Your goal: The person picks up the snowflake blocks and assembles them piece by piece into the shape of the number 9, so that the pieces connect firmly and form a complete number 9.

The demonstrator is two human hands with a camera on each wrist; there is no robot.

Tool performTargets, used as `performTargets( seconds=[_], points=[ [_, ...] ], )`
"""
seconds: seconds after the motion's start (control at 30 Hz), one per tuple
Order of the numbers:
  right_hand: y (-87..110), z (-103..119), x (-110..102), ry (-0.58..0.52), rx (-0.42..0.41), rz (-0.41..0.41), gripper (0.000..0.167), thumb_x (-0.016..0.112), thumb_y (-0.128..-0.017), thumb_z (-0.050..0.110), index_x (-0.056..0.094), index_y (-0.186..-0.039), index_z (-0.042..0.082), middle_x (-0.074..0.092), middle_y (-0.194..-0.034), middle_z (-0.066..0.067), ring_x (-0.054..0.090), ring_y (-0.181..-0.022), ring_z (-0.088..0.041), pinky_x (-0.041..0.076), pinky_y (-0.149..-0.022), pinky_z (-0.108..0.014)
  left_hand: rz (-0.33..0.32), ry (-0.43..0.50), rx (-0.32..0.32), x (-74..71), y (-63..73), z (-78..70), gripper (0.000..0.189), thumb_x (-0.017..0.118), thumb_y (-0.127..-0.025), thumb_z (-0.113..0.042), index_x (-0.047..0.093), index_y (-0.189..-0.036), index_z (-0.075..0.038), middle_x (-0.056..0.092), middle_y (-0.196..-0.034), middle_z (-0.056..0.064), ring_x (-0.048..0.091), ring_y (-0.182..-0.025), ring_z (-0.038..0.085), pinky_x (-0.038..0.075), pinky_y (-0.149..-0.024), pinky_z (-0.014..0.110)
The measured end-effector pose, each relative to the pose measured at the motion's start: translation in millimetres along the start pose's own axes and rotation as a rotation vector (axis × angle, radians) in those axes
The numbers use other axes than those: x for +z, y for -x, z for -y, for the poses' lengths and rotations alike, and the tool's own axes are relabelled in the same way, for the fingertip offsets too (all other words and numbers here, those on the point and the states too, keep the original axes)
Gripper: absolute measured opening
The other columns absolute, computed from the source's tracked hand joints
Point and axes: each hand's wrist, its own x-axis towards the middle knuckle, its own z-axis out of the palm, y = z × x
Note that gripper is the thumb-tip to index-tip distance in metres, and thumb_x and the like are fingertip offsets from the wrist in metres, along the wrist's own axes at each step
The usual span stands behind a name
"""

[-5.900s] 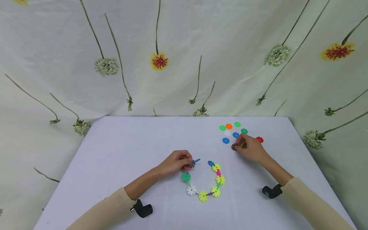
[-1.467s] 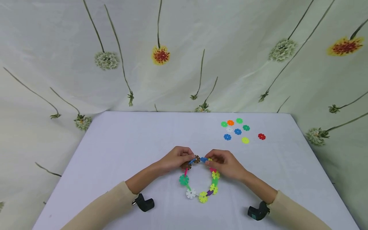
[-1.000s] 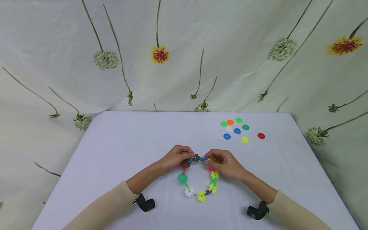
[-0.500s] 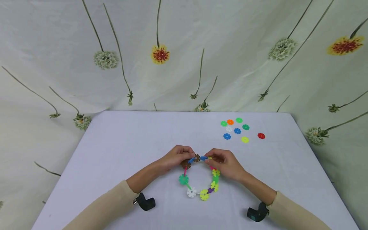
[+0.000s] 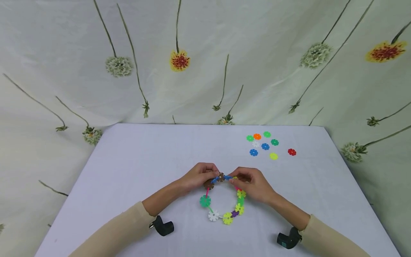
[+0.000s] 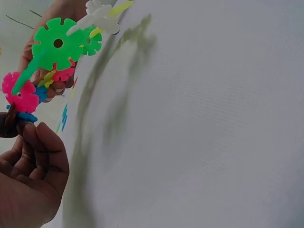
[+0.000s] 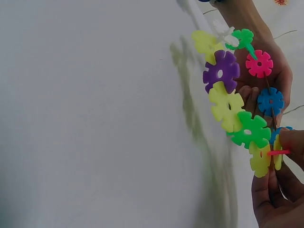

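Slotted, flower-shaped plastic discs are joined into a ring, lifted at its far side between both hands. My left hand pinches the ring's upper left, by a brown disc and a blue one. At the upper right my right hand pinches a blue disc and a yellow one, thumb in front. Down the left side are a green disc and a white disc. Yellow and green discs and a purple disc follow on the right side. The fingers partly hide the top of the ring.
Loose discs lie on the white table at the back right, among them an orange disc, a yellow disc and a red disc. A black wrist camera juts from the left sleeve, another camera from the right.
My right hand has come from the loose discs to the ring; a brown disc now sits between blue discs at the former gap. In the last second both hands stay nearly still.
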Motion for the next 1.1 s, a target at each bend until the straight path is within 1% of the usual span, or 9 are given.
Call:
performTargets(
  seconds=[0.17,0.3,0.4,0.5,0.63,0.73,0.87,1.03,1.1],
  points=[
    [4.0,0.2,-4.7,0.008,0.031,-0.011,0.009,0.079,-0.098,0.016,0.081,-0.105,0.013,0.079,-0.097,-0.001,0.066,-0.08,-0.017,0.057,-0.074,-0.023,-0.029,0.019,0.003,-2.4,0.8,0.0,0.019,0.058,-0.108,-0.014,0.067,-0.103,0.002,0.058,-0.074,-0.006,0.049,-0.064,0.011,0.043,-0.062,0.022],
    [3.1,-1.2,-5.6,0.011,0.037,0.03,0.008,0.079,-0.098,0.017,0.081,-0.104,0.014,0.079,-0.098,-0.001,0.067,-0.082,-0.017,0.057,-0.075,-0.023,0.013,-0.016,0.012,0.0,1.0,-0.7,0.02,0.059,-0.108,-0.015,0.068,-0.105,0.003,0.057,-0.07,-0.007,0.048,-0.061,0.01,0.043,-0.061,0.022],
    [2.0,-0.5,-4.4,0.038,0.034,0.048,0.007,0.08,-0.098,0.02,0.082,-0.104,0.016,0.08,-0.099,0.002,0.066,-0.084,-0.015,0.057,-0.077,-0.024,0.023,-0.033,0.023,2.6,0.7,-1.1,0.022,0.059,-0.109,-0.017,0.068,-0.106,0.004,0.058,-0.069,-0.008,0.049,-0.061,0.01,0.043,-0.061,0.022],
    [1.6,1.4,-3.4,0.066,0.034,0.046,0.006,0.08,-0.098,0.021,0.082,-0.103,0.019,0.079,-0.099,0.005,0.066,-0.085,-0.013,0.057,-0.079,-0.024,0.017,-0.021,0.027,4.0,0.5,-1.1,0.022,0.06,-0.109,-0.017,0.068,-0.106,0.004,0.057,-0.069,-0.006,0.048,-0.061,0.011,0.042,-0.061,0.022],
    [1.5,3.1,-2.7,0.086,0.026,0.046,0.005,0.08,-0.098,0.02,0.083,-0.102,0.021,0.079,-0.098,0.007,0.065,-0.084,-0.011,0.057,-0.079,-0.023,0.037,-0.018,0.025,5.6,-0.3,-0.6,0.02,0.061,-0.108,-0.017,0.068,-0.105,0.002,0.056,-0.068,-0.005,0.048,-0.061,0.011,0.041,-0.061,0.023],
    [0.6,3.2,-2.0,0.115,0.0,0.049,0.004,0.079,-0.098,0.02,0.082,-0.101,0.02,0.079,-0.097,0.008,0.064,-0.085,-0.011,0.056,-0.08,-0.024,0.049,-0.025,0.016,6.3,-1.5,-0.6,0.017,0.062,-0.108,-0.016,0.069,-0.104,-0.001,0.057,-0.068,-0.005,0.049,-0.061,0.011,0.043,-0.061,0.023],
    [-0.9,4.2,-0.9,0.171,-0.028,0.03,0.003,0.078,-0.099,0.018,0.082,-0.099,0.018,0.078,-0.095,0.01,0.063,-0.086,-0.01,0.056,-0.082,-0.024,0.046,-0.035,0.022,6.8,-4.9,-0.7,0.017,0.062,-0.109,-0.016,0.069,-0.104,-0.001,0.057,-0.069,-0.004,0.049,-0.061,0.011,0.043,-0.061,0.022],
    [-0.3,5.6,1.1,0.184,-0.019,0.011,0.004,0.079,-0.098,0.014,0.082,-0.098,0.016,0.078,-0.096,0.008,0.062,-0.087,-0.009,0.055,-0.083,-0.024,0.068,-0.024,0.023,8.4,-7.7,1.5,0.019,0.06,-0.11,-0.016,0.068,-0.106,0.001,0.058,-0.069,-0.004,0.051,-0.059,0.011,0.045,-0.06,0.022],
    [0.0,6.2,1.6,0.182,-0.01,0.014,0.004,0.078,-0.098,0.015,0.082,-0.098,0.016,0.077,-0.094,0.008,0.061,-0.086,-0.009,0.054,-0.081,-0.023,0.08,-0.016,0.022,9.1,-7.2,2.0,0.019,0.059,-0.111,-0.015,0.067,-0.106,0.002,0.058,-0.069,-0.005,0.054,-0.058,0.01,0.046,-0.06,0.022]
  ],
)
